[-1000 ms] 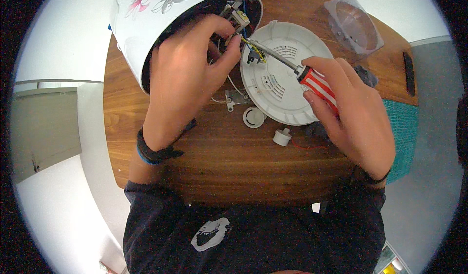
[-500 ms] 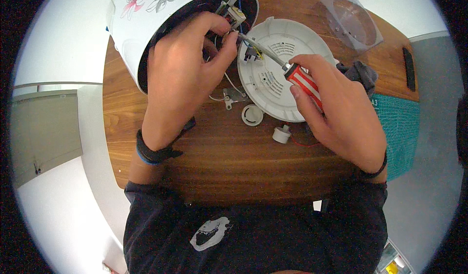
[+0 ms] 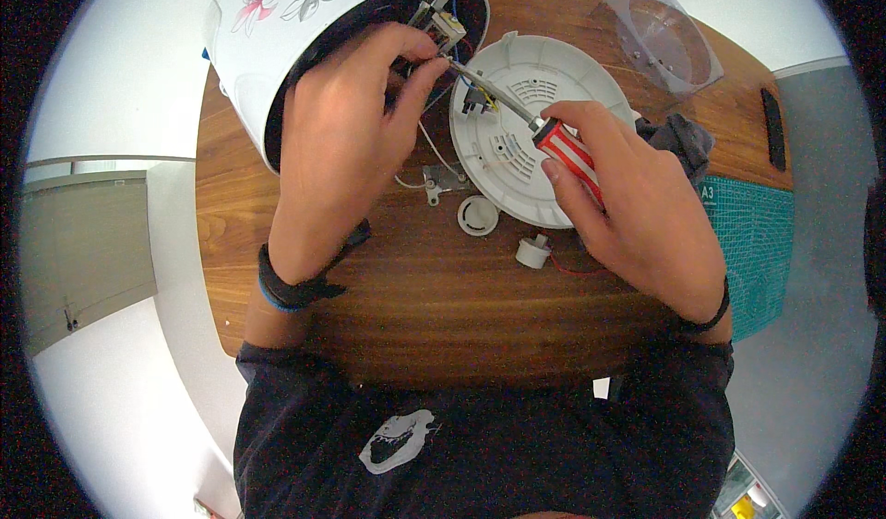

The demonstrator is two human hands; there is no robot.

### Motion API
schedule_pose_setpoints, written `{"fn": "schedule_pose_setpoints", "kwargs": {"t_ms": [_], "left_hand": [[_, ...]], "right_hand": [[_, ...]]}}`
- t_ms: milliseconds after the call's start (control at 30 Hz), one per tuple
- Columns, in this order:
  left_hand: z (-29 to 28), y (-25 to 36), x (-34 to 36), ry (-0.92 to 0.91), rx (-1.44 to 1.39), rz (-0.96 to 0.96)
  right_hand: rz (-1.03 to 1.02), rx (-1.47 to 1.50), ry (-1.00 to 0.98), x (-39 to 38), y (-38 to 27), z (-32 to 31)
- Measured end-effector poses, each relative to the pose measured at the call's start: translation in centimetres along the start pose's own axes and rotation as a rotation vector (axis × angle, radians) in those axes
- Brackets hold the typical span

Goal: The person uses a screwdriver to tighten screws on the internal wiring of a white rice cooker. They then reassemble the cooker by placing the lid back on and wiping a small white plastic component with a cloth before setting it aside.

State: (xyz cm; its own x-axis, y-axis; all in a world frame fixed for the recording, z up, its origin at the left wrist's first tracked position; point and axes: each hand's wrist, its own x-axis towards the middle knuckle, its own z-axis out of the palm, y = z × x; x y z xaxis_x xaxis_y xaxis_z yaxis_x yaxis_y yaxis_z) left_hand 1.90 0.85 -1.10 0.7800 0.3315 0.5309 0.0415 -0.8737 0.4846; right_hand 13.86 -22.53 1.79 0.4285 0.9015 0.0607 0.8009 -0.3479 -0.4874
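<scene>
A white appliance housing with flower prints lies on its side at the upper left, wiring and components inside its opening. My left hand reaches into this opening, thumb and forefinger pinched around something small that I cannot make out. My right hand grips a red-and-white screwdriver, its shaft angled toward my left fingertips. Beneath the shaft lies a round white vented base with a dark component and wires. Below are a metal bracket, a white disc and a white cylinder with a red wire.
A wooden table carries a clear plastic piece at the back right, a dark cloth, a black bar-shaped object and a teal cutting mat at the right. Walls lie beyond its edges.
My right hand and the screwdriver have shifted a little left and up. My left fingertips stay pinched at the opening, and the housing sits slightly further left in view.
</scene>
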Motion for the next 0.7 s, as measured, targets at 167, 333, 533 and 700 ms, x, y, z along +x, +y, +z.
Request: {"fn": "schedule_pose_setpoints", "kwargs": {"t_ms": [167,333,533,700], "left_hand": [[-0.1,0.0,0.0,-0.012,0.035,-0.01],[-0.3,0.2,-0.1,-0.019,0.062,-0.01],[-0.6,0.1,-0.4,-0.008,0.063,0.016],[-0.6,0.1,-0.4,-0.009,0.047,0.004]], "right_hand": [[0.004,0.038,-0.002,0.0,-0.1,0.3],[0.014,0.079,-0.01,0.0,-0.2,0.7],[0.055,0.154,0.011,0.1,-0.8,1.2],[0.057,0.148,0.025,0.2,-0.8,1.1]]}}
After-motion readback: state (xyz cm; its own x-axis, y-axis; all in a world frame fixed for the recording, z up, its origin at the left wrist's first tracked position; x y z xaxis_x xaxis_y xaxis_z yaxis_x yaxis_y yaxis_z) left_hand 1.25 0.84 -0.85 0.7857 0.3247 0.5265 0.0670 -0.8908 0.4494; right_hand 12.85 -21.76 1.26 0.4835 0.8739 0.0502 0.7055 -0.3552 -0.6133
